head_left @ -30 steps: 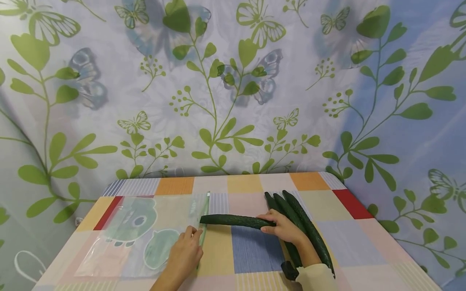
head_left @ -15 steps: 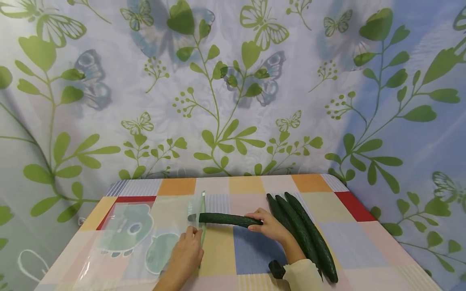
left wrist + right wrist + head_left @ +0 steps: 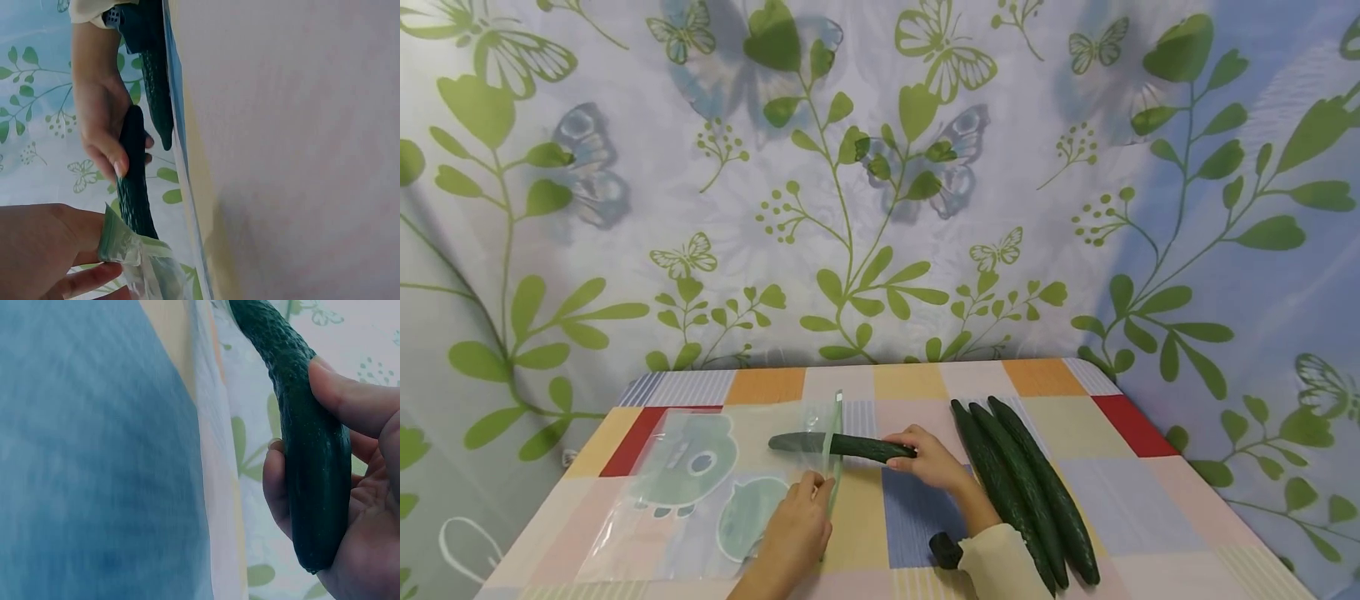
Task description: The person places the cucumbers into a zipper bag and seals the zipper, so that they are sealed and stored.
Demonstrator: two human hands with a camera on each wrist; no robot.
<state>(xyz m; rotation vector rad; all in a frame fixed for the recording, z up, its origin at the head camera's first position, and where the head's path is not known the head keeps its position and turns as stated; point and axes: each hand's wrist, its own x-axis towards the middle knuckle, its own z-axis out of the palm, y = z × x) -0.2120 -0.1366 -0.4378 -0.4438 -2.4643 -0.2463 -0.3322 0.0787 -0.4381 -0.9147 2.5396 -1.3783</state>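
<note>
Four cucumbers are in view: one held cucumber (image 3: 868, 447) and three loose cucumbers (image 3: 1021, 493). The held cucumber's long axis runs left to right across the scene. Its left end points into a clear plastic bag (image 3: 647, 537) and shows dulled through the film; its right end points toward the loose ones. Roughly half its length is inside the bag, with the remainder outside, to the right of the bag's mouth.

One right hand (image 3: 928, 458) is clamped on the cucumber's right end, the thumb on one side and the fingers curled round the other, as the right wrist view shows closely. One left hand (image 3: 797, 521) pinches the green-edged mouth of the bag on the near side of the cucumber. That single bag lies on the left part of the table (image 3: 1131, 508), its mouth facing right, with two large pale green prints on it.

The three loose cucumbers lie side by side at the right, close together, their long axes running near to far with the far ends slanting left. One small black object (image 3: 945, 550) is beside a cream sleeve (image 3: 1000, 558) on the right arm. Coloured squares and stripes cover the table. Behind hangs a sheet (image 3: 842, 200) printed with green leaves and butterflies.
</note>
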